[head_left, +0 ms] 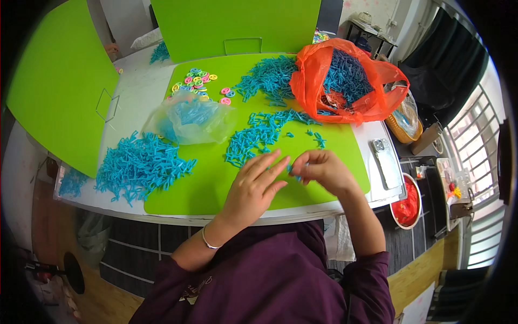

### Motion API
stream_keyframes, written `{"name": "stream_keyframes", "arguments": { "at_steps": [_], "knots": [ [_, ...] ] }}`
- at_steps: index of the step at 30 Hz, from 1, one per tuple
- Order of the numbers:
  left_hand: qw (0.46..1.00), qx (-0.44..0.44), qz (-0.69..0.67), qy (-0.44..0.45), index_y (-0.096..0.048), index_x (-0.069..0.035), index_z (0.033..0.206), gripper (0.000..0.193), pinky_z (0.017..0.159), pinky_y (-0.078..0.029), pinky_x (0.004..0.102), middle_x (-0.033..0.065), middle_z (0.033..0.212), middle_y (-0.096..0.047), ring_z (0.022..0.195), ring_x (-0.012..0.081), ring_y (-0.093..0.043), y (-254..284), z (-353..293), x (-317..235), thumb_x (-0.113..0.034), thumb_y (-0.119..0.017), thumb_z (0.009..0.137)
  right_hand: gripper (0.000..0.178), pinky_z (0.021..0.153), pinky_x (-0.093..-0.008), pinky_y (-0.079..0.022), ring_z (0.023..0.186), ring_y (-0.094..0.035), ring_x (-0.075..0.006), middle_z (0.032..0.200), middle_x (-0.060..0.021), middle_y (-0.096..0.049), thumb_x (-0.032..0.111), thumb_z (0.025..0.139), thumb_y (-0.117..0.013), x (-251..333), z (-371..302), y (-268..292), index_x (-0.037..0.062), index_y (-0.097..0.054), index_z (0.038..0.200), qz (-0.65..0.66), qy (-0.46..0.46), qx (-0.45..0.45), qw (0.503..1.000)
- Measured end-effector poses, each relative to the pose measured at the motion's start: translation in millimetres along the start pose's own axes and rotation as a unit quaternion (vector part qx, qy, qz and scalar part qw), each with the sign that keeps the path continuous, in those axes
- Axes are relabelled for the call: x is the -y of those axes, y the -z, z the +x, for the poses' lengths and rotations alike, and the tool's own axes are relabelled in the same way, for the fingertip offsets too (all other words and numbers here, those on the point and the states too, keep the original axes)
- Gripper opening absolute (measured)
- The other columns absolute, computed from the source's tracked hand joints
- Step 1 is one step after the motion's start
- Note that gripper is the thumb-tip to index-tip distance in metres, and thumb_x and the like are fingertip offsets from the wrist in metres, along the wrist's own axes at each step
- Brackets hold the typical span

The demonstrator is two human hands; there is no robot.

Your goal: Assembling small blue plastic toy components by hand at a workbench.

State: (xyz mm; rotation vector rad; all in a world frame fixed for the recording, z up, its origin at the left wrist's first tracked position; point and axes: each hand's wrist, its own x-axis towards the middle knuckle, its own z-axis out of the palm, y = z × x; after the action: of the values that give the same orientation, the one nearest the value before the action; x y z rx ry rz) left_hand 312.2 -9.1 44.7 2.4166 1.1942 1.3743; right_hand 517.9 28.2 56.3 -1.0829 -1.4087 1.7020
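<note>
My left hand is over the near edge of the green mat, its fingers stretched out and apart. Just right of it, my right hand pinches a small blue plastic piece between thumb and fingers, close to the left fingertips. Beyond both hands lies a loose spread of similar blue plastic pieces, with a few single ones beside it. A larger heap of blue pieces sits at the left, partly off the mat. Farther back is another pile of blue pieces.
An open red plastic bag holds darker blue pieces. A translucent bag of blue pieces lies near colourful rings. A phone rests at the table's right edge. Green panels stand at the left and back.
</note>
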Motion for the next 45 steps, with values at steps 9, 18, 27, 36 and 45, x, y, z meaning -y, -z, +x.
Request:
{"name": "stream_keyframes", "arguments": {
  "at_steps": [9, 18, 27, 36, 45],
  "knots": [
    [0.908, 0.089, -0.316, 0.261, -0.059, 0.001, 0.102, 0.019, 0.072, -0.051, 0.0268, 0.0096, 0.094, -0.065, 0.085, 0.0165, -0.063, -3, -25, 12, -0.008, -0.061, 0.086, 0.02, 0.065, -0.0262, -0.05, 0.071, -0.062, -0.0161, 0.086, -0.0109, -0.065, 0.012, 0.09, -0.054, -17, -24, -38, -0.0021, -0.056, 0.105, 0.244, 0.072, -0.075, 0.964],
    [0.673, 0.174, -0.621, 0.361, -0.054, -0.002, 0.107, 0.018, 0.084, -0.049, 0.0319, 0.0083, 0.102, -0.061, 0.095, 0.0166, -0.06, -4, -28, 0, -0.014, -0.046, 0.095, 0.015, 0.07, -0.0241, -0.043, 0.077, -0.055, -0.014, 0.081, -0.0056, -0.06, -0.002, 0.075, -0.068, -37, -32, -58, 0.0009, -0.067, 0.09, -0.129, 0.323, -0.313, 0.884],
    [0.659, 0.17, -0.643, 0.351, -0.054, -0.002, 0.107, 0.019, 0.09, -0.049, 0.0364, 0.0061, 0.105, -0.059, 0.101, 0.0173, -0.058, -6, -29, -2, -0.015, -0.046, 0.095, 0.018, 0.066, -0.0256, -0.042, 0.073, -0.054, -0.0158, 0.074, -0.0038, -0.058, 0.0, 0.069, -0.073, -38, -39, -62, 0.0061, -0.07, 0.086, -0.196, 0.346, -0.318, 0.861],
    [0.825, 0.122, -0.492, 0.25, -0.06, 0.002, 0.103, 0.016, 0.077, -0.049, 0.0254, 0.0055, 0.093, -0.064, 0.087, 0.0147, -0.062, -7, -32, -6, -0.006, -0.05, 0.092, 0.019, 0.066, -0.0252, -0.041, 0.072, -0.053, -0.0156, 0.075, -0.0042, -0.058, -0.004, 0.068, -0.072, -29, -47, -75, 0.0027, -0.068, 0.086, -0.385, 0.446, -0.333, 0.737],
    [0.982, 0.046, -0.167, 0.081, -0.064, 0.001, 0.093, 0.011, 0.062, -0.049, 0.0262, 0.0097, 0.08, -0.067, 0.069, 0.0146, -0.064, -9, -34, -6, -0.005, -0.061, 0.084, 0.012, 0.064, -0.0216, -0.042, 0.067, -0.053, -0.0086, 0.074, -0.0018, -0.061, 0.007, 0.082, -0.065, -54, -38, -53, 0.0003, -0.066, 0.092, 0.247, 0.045, -0.145, 0.957]
  ]
}}
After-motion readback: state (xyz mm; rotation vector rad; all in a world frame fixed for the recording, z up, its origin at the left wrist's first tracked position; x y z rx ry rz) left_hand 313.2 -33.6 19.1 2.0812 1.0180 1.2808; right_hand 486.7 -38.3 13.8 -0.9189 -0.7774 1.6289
